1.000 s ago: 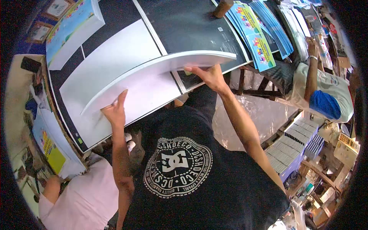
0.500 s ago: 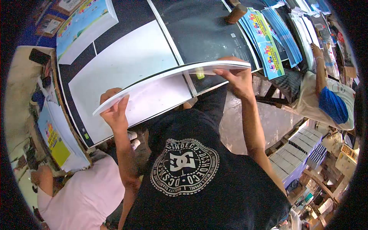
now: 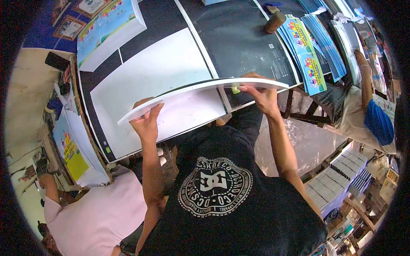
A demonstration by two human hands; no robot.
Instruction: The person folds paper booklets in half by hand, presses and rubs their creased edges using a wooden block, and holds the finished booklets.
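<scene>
A long stack of white sheets [image 3: 200,88] is raised on edge and bowed above the black table [image 3: 230,38]. My left hand [image 3: 147,119] grips its left end, thumb on the near side and fingers behind. At the right end my right hand [image 3: 262,96] pinches the stack the same way, with the fingertips partly hidden behind it. Beneath and beyond it, a large white sheet [image 3: 149,64] lies on the table.
Printed blue sheets [image 3: 109,30] are stacked at the back left. Colourful covers [image 3: 309,64] and a brown cylinder [image 3: 274,22] lie at the right. One person in a pink shirt [image 3: 98,209] is at lower left; another person's arm [image 3: 366,85] is at right.
The fingers of both hands have gone round behind the stack, which stands more upright than a second ago. The whole view has shifted, so the table appears lower and further right.
</scene>
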